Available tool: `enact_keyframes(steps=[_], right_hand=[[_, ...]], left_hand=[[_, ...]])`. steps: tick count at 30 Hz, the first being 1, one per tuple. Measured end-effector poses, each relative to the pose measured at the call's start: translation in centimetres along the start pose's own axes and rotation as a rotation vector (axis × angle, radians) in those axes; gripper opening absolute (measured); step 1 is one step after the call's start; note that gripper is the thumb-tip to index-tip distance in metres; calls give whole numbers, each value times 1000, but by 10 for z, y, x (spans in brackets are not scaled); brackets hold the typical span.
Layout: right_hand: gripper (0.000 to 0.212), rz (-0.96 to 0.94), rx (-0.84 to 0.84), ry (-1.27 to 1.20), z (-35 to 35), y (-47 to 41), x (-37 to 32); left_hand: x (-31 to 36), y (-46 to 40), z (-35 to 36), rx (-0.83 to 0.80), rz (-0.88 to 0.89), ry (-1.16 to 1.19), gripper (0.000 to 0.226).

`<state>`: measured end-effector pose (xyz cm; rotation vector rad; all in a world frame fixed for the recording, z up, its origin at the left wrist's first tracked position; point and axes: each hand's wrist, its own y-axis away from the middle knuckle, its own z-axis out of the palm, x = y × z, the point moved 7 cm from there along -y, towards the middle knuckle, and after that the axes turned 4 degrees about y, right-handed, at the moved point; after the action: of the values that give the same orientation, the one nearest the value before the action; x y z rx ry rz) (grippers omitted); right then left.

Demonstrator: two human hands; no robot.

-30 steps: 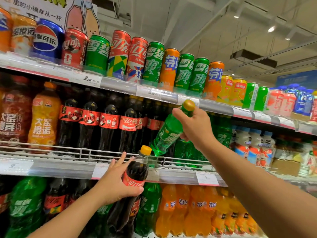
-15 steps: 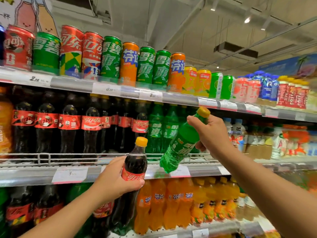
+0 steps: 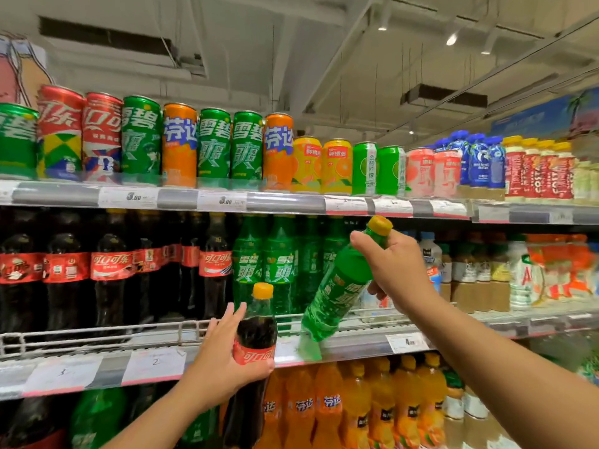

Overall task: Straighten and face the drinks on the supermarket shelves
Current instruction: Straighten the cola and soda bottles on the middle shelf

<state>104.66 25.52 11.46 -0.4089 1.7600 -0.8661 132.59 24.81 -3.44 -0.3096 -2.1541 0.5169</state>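
A cola bottle (image 3: 256, 335) is gripped by the left hand (image 3: 223, 361) at lower centre. A tilted green bottle (image 3: 337, 286) is gripped by the right hand (image 3: 392, 270) before the wire-railed middle shelf (image 3: 97, 335), under ceiling lights (image 3: 451, 38).

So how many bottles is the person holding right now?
2. The left hand grips a cola bottle upright in front of the middle shelf edge. The right hand holds a green bottle near its neck, tilted, above the rail.
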Motion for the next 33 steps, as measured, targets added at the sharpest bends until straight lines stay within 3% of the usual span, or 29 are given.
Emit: enact_keyframes(steps=[7, 10, 13, 19, 26, 30, 33], right_hand=[[35, -40, 98, -35, -4, -31, 19], [46, -7, 80, 2, 7, -36, 39], [51, 74, 55, -105, 20, -39, 64], [40, 105, 19, 43, 33, -57, 86], [44, 147, 36, 109, 44, -85, 94], [45, 123, 12, 167, 55, -100, 83], [55, 118, -38, 187, 70, -103, 76]], left_hand=[[-4, -11, 13, 52, -55, 57, 114], [-8, -13, 10, 50, -77, 65, 93], [-12, -14, 9, 31, -86, 54, 88], [-12, -18, 9, 1, -68, 66, 71], [-7, -19, 9, -17, -18, 35, 69], [-13, -19, 8, -23, -73, 15, 83], [-9, -18, 8, -37, -49, 40, 77]])
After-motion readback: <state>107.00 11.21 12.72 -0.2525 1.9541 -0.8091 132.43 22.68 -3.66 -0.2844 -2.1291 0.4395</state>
